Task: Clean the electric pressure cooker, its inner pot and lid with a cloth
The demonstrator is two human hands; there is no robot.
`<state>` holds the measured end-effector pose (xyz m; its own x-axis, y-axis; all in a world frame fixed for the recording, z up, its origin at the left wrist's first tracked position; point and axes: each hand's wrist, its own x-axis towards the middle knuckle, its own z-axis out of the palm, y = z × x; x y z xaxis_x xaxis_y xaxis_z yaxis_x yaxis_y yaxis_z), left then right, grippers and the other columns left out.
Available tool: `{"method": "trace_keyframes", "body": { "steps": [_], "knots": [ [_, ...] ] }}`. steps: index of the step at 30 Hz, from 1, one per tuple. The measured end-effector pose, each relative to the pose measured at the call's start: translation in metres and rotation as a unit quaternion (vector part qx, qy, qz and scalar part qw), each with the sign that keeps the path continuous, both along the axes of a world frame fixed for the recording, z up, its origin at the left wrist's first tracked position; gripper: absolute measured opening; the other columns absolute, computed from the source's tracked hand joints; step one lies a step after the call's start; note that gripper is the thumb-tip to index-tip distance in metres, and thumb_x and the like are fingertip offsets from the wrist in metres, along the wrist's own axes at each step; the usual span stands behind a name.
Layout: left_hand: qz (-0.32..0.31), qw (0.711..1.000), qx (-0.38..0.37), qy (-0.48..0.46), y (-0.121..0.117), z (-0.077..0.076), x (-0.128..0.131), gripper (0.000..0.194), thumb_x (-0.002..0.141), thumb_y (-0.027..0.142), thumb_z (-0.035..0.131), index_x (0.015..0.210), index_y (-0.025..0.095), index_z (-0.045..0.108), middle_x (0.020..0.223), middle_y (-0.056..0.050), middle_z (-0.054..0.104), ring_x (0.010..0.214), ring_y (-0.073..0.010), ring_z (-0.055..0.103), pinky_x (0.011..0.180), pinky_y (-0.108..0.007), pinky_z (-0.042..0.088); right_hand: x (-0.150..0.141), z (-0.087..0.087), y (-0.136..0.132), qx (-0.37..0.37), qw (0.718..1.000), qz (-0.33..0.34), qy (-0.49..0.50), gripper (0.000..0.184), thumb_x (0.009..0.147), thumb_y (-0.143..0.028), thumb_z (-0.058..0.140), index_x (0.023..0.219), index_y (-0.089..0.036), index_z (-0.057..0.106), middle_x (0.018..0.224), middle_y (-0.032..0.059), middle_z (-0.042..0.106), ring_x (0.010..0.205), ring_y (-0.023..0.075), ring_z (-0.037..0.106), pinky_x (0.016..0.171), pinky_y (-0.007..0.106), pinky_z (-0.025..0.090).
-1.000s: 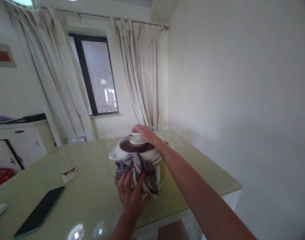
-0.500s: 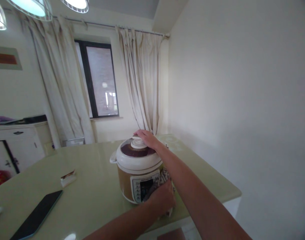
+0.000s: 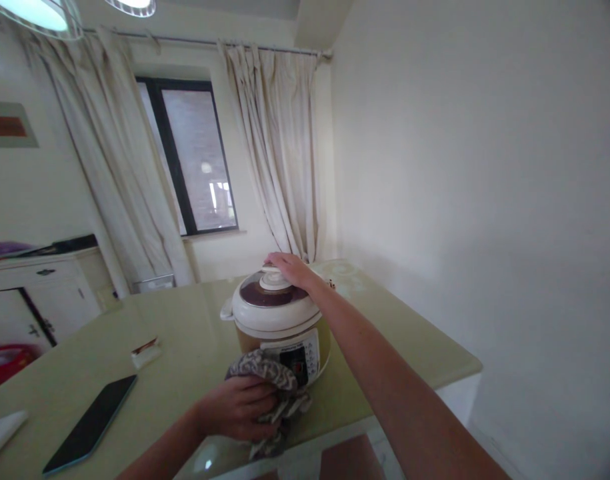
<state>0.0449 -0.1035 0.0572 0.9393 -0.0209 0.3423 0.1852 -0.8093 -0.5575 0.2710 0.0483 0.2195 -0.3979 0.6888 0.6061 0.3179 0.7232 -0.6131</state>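
Observation:
A white and tan electric pressure cooker [image 3: 275,320] stands on the green table, its control panel [image 3: 305,360] partly facing me. My left hand [image 3: 239,408] is closed round a crumpled grey-and-white patterned cloth [image 3: 265,365], pressed to the cooker's lower front left of the panel. Part of the cloth covers the panel's left edge and hangs below the hand. On top of the cooker, my right hand [image 3: 293,270] grips the lid handle [image 3: 275,281]; some of its fingertips are hidden behind the handle.
On the left of the green table [image 3: 195,333] lie a dark phone [image 3: 92,423], a small white packet [image 3: 146,353] and a white object [image 3: 2,433]. A white wall [image 3: 459,200] borders the right side. Behind are curtains [image 3: 285,153] and a white cabinet [image 3: 59,287].
My left hand has moved the cloth leftward from the cooker's right side to its front left. The panel has turned toward the right. My right hand stays on the lid handle.

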Motion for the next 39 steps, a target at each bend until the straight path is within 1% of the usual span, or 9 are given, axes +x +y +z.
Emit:
{"method": "trace_keyframes", "body": {
  "steps": [3, 5, 8, 12, 20, 25, 29, 34, 39],
  "knots": [
    [-0.052, 0.991, 0.048, -0.113, 0.013, 0.015, -0.017, 0.027, 0.104, 0.043, 0.054, 0.112, 0.027, 0.074, 0.102, 0.006, 0.080, 0.093, -0.0151, 0.069, 0.099, -0.028, 0.052, -0.001, -0.001, 0.003, -0.009, 1.000, -0.002, 0.009, 0.050, 0.107, -0.053, 0.041, 0.100, -0.021, 0.079, 0.113, 0.0057, 0.079, 0.114, 0.0216, 0.069, 0.107, 0.033, 0.044],
    [-0.049, 0.983, 0.061, -0.167, 0.018, 0.028, -0.014, 0.028, 0.105, 0.041, 0.051, 0.113, 0.026, 0.073, 0.100, 0.007, 0.080, 0.096, -0.0148, 0.068, 0.110, -0.030, 0.046, -0.002, -0.001, 0.005, -0.012, 1.000, -0.001, 0.014, 0.053, 0.107, -0.056, 0.041, 0.100, -0.021, 0.079, 0.113, 0.0065, 0.079, 0.114, 0.0225, 0.069, 0.108, 0.034, 0.044],
    [-0.034, 0.973, 0.079, -0.216, 0.017, 0.044, 0.005, 0.016, 0.097, 0.035, 0.066, 0.111, 0.031, 0.073, 0.109, 0.004, 0.079, 0.110, -0.0191, 0.066, 0.118, -0.040, 0.040, -0.002, -0.001, 0.007, -0.016, 1.000, 0.003, 0.018, 0.058, 0.106, -0.061, 0.039, 0.100, -0.020, 0.080, 0.113, 0.0077, 0.079, 0.114, 0.0240, 0.069, 0.108, 0.036, 0.044],
    [0.005, 0.973, 0.088, -0.213, 0.006, 0.053, 0.038, 0.026, 0.092, 0.028, 0.074, 0.115, 0.038, 0.073, 0.125, 0.000, 0.076, 0.122, -0.0230, 0.064, 0.116, -0.045, 0.040, -0.002, 0.001, 0.008, -0.025, 0.999, 0.002, 0.022, 0.063, 0.105, -0.066, 0.038, 0.099, -0.020, 0.081, 0.111, 0.0072, 0.079, 0.112, 0.0237, 0.070, 0.107, 0.036, 0.045],
    [0.101, 0.982, 0.104, -0.125, -0.005, 0.056, 0.095, 0.021, 0.098, 0.036, 0.064, 0.118, 0.032, 0.071, 0.130, -0.009, 0.072, 0.120, -0.0269, 0.065, 0.109, -0.045, 0.040, -0.001, 0.001, 0.003, -0.010, 1.000, -0.002, 0.007, 0.061, 0.105, -0.065, 0.038, 0.101, -0.021, 0.080, 0.112, 0.0070, 0.079, 0.112, 0.0240, 0.069, 0.106, 0.037, 0.045],
    [0.147, 0.979, 0.105, -0.091, -0.007, 0.050, 0.123, 0.019, 0.101, 0.036, 0.059, 0.112, 0.025, 0.069, 0.127, -0.013, 0.072, 0.118, -0.0283, 0.066, 0.110, -0.045, 0.038, 0.000, 0.001, 0.002, 0.009, 1.000, 0.002, -0.006, 0.059, 0.106, -0.062, 0.037, 0.099, -0.020, 0.078, 0.109, 0.0072, 0.079, 0.108, 0.0227, 0.069, 0.105, 0.036, 0.045],
    [0.166, 0.979, 0.106, -0.047, -0.006, 0.041, 0.147, 0.021, 0.101, 0.031, 0.057, 0.111, 0.019, 0.070, 0.115, -0.015, 0.075, 0.111, -0.0283, 0.068, 0.107, -0.046, 0.040, 0.000, 0.000, 0.003, 0.007, 1.000, 0.006, 0.004, 0.058, 0.106, -0.061, 0.038, 0.099, -0.020, 0.078, 0.109, 0.0067, 0.078, 0.109, 0.0228, 0.069, 0.106, 0.036, 0.045],
    [0.159, 0.983, 0.086, 0.031, -0.005, 0.016, 0.166, 0.018, 0.098, 0.027, 0.058, 0.098, 0.015, 0.072, 0.097, -0.015, 0.079, 0.095, -0.0281, 0.071, 0.103, -0.049, 0.041, 0.001, 0.000, 0.000, -0.010, 1.000, 0.009, 0.024, 0.060, 0.105, -0.063, 0.038, 0.102, -0.020, 0.079, 0.109, 0.0071, 0.079, 0.109, 0.0227, 0.070, 0.105, 0.036, 0.046],
    [0.118, 0.988, 0.077, 0.068, -0.007, -0.011, 0.163, 0.017, 0.095, 0.030, 0.063, 0.085, 0.018, 0.068, 0.087, -0.013, 0.079, 0.084, -0.0278, 0.072, 0.100, -0.051, 0.041, 0.003, 0.001, -0.003, -0.014, 0.999, 0.010, 0.030, 0.060, 0.105, -0.064, 0.039, 0.102, -0.020, 0.079, 0.112, 0.0077, 0.079, 0.112, 0.0228, 0.069, 0.107, 0.036, 0.045]
  ]
}}
